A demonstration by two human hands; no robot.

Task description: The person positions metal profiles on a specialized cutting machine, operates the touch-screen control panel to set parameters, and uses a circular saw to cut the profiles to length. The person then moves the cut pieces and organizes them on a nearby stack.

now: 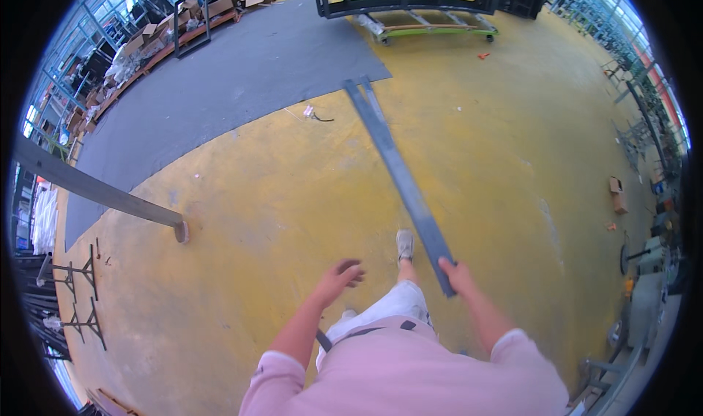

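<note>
A long dark grey metal bar [404, 178] slants away from me over the yellow floor, its far end up toward the grey mat. Near its close end my right hand [455, 273] is wrapped round it. At the far end a second, thinner strip [372, 99] shows beside the bar; whether the two are joined I cannot tell. My left hand [344, 275] hangs in front of my body with nothing in it, its fingers apart and slightly curled. One of my shoes [405, 245] is stretched forward on the floor, below the bar.
A grey post [110, 189] stands at the left. Black frames rest on a wheeled green cart [439, 29] ahead. Cardboard boxes and scrap line a pallet [157, 57] at the far left. Black metal stands [88, 324] sit at left, a cardboard box [619, 195] and machines at right.
</note>
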